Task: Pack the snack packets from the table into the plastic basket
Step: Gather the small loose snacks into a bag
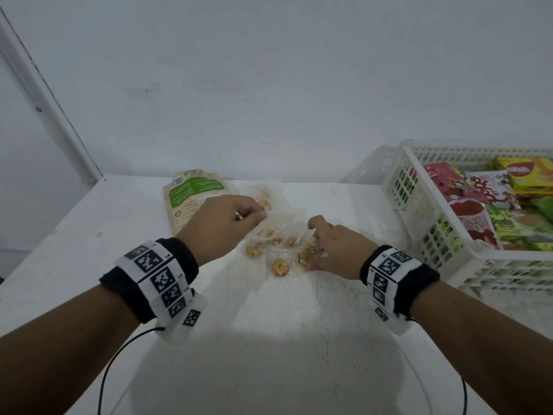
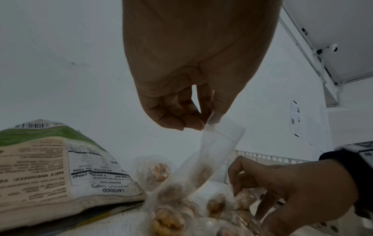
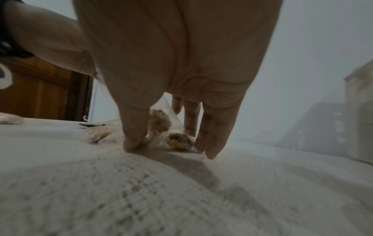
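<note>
A heap of clear snack packets [image 1: 279, 266] with yellow-brown pieces inside lies mid-table. My left hand [image 1: 260, 215] pinches the top edge of one clear packet [image 2: 218, 143] and holds it up, its lower end still in the heap. My right hand [image 1: 311, 250] is down on the heap's right side, thumb and fingers set around another clear packet [image 3: 179, 140] on the table. A green and beige packet [image 1: 194, 199] lies flat just behind my left hand. The white plastic basket [image 1: 410, 163] stands at the right, holding several colourful packets.
The white table [image 1: 269, 339] meets a white wall along its back edge. A white post [image 1: 45, 109] rises at the far left corner. Cables run from both wristbands toward the near edge. The basket's near wall [image 1: 443, 244] stands close to my right wrist.
</note>
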The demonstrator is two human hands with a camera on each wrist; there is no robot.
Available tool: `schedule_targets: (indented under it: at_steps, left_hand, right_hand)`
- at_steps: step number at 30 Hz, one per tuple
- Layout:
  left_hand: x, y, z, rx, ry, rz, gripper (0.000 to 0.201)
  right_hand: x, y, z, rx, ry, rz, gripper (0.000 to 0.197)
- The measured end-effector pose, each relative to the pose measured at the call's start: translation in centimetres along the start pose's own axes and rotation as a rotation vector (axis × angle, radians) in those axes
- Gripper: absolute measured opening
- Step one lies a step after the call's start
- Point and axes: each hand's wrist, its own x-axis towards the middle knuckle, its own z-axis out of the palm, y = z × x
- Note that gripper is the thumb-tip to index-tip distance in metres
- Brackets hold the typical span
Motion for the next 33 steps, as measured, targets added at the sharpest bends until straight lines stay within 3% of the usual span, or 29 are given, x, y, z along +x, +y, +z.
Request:
schedule_targets:
  at_steps: [4, 11, 15, 25, 29, 33]
  left_hand:
    - [0.0, 0.1, 0.1, 0.001, 0.002, 0.002, 0.021]
    - [-0.3, 0.3, 0.4, 0.006, 0.009, 0.003, 0.019]
    - [-0.5, 0.4, 0.7, -0.004, -0.006, 0.010, 0.019]
    - [-0.6, 0.1, 0.4, -0.022, 0.003, -0.003, 0.020]
    - [-0.7, 0.1, 0.6, -0.005, 0.002, -0.016, 0.018]
    - [-0.6, 0.1, 0.9, 0.011, 0.003, -0.007, 0.017]
  right_hand:
    - [-0.9, -0.7, 0.1, -0.068, -0.006, -0.047, 0.049]
    - [-0.2, -0.5, 2.2, -0.277, -0.116, -0.088, 0.095]
    - [-0.6, -1.1, 2.0, -0.306, -0.063, -0.030, 0.067]
    - [-1.2, -1.9, -0.3, -0.181, -0.049, -0.078, 0.035]
    - [-1.3, -1.4, -1.8, -0.103, 0.082, -0.042, 0.029]
    - [-1.8, -1.3, -3.4, 0.096, 0.316, -0.054, 0.027]
